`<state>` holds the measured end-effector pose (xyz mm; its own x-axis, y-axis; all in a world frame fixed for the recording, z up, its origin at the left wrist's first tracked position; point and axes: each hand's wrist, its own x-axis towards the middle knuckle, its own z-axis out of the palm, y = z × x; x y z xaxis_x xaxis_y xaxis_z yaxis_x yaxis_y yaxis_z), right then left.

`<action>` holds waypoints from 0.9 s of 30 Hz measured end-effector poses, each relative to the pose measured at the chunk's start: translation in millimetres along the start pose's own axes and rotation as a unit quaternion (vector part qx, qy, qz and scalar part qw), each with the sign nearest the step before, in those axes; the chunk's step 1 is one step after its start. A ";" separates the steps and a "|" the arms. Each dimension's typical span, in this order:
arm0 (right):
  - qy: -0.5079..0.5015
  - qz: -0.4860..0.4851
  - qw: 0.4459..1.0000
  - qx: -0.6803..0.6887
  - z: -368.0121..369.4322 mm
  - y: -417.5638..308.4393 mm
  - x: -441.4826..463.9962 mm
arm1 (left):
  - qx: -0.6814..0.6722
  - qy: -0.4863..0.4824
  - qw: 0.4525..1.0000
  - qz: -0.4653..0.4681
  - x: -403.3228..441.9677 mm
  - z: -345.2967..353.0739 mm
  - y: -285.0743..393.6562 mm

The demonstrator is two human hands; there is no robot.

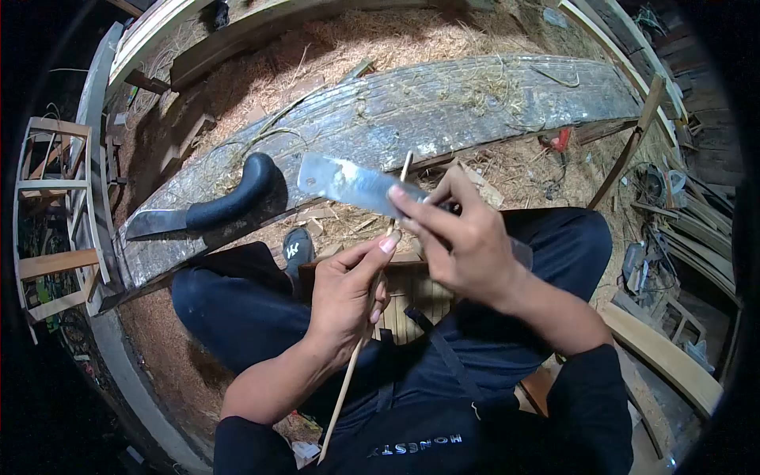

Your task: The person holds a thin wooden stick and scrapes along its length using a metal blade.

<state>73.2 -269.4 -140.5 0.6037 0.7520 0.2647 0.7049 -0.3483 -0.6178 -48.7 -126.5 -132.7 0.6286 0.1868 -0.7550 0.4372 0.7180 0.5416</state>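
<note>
The floor (380, 36) is strewn with wood shavings. Across it, in front of me, runs a long weathered plank (348, 134), its surface scuffed and littered with fibres, mostly towards the right end. My legs (237, 305) are spread on the near side of its near edge.

On the plank's left end lies a knife (210, 214), curved black handle towards the middle, tip towards the left end. Neither hand touches it.

My left hand (348, 289) is closed loosely, thumb and fingers pinching the stick (348, 378) below its upper end. My right hand (467, 237) is curled round the blade (348, 184), thumb laid along the metal (how the lower fingers grip is hidden). The blade crosses in front of the stick near its top; whether the edge bites, I cannot tell.

The stick slants from above my left hand down towards my lap, clear of the plank. I judge it light, fairly springy and apt to snap if bent hard; the sound hold is a pinch just below the blade, thumb clear of the edge.
</note>
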 end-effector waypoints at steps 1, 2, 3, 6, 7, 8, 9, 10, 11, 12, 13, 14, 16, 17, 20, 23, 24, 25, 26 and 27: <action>-0.002 -0.001 1.000 0.003 -0.1 4.1 2.5 | -0.001 0.003 1.000 0.000 0.9 0.9 -0.1; 0.016 0.011 1.000 -0.011 0.1 10.9 6.1 | 0.002 0.004 1.000 0.002 1.7 1.5 -0.5; 0.035 0.025 0.999 -0.025 1.0 16.6 9.2 | 0.006 0.003 1.000 0.004 1.4 0.7 -1.3; 0.023 0.032 0.999 0.002 -0.7 5.8 2.3 | 0.006 -0.001 1.000 -0.003 -0.8 -0.3 -0.2; -0.008 0.026 0.999 0.019 -0.7 0.1 -0.6 | 0.003 -0.001 1.000 -0.001 0.4 1.4 -0.7; 0.007 0.005 1.000 0.024 0.3 -0.4 -0.2 | 0.005 0.003 1.000 0.002 1.5 1.7 -1.5; 0.006 0.006 1.000 0.028 2.4 4.0 2.3 | 0.008 0.008 1.000 0.002 1.4 0.3 -2.0; 0.023 0.008 1.000 0.014 3.2 12.8 7.1 | 0.017 -0.004 1.000 -0.006 0.4 -0.4 0.3; 0.039 0.011 0.999 -0.004 1.9 18.0 9.6 | 0.017 -0.005 1.000 -0.006 0.4 -0.6 -0.3; 0.019 0.029 0.999 0.001 -0.8 10.4 9.3 | 0.006 0.001 1.000 -0.007 1.0 0.6 -1.4; 0.021 0.028 0.999 -0.002 -1.6 7.1 5.6 | -0.005 0.007 1.000 -0.006 1.8 2.0 -1.8; 0.012 0.017 1.000 0.006 -0.6 4.8 2.7 | -0.005 0.005 1.000 -0.003 3.2 2.4 -1.5; -0.006 0.029 0.999 -0.012 -1.5 6.2 5.0 | -0.004 -0.004 1.000 -0.007 3.2 -1.1 -2.1; 0.023 0.020 0.999 -0.016 -0.8 14.3 9.9 | -0.002 -0.002 1.000 -0.010 1.3 -1.8 -1.9; 0.012 0.006 1.000 -0.001 -0.7 6.5 6.5 | -0.019 -0.001 1.000 -0.011 2.2 5.0 1.1; -0.013 0.004 1.000 0.000 1.2 11.5 5.7 | -0.013 0.000 1.000 -0.009 2.6 1.4 -0.6; 0.013 0.016 1.000 -0.019 1.1 17.5 10.6 | -0.010 -0.002 1.000 -0.007 1.3 2.5 0.5; 0.041 0.027 0.998 -0.043 -1.0 20.8 13.8 | -0.009 -0.004 1.000 -0.007 0.6 1.5 0.5; 0.033 0.014 0.999 -0.034 -1.2 14.5 10.6 | -0.012 -0.003 1.000 -0.013 0.8 1.2 0.6; 0.024 0.002 0.999 -0.023 -0.5 6.5 5.1 | -0.017 0.000 1.000 -0.020 1.0 1.5 0.4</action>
<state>81.0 -268.0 -142.8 0.6223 0.7239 0.2979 0.7185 -0.3773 -0.5843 -46.9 -127.0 -132.6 0.6107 0.1583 -0.7759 0.4401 0.7467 0.4987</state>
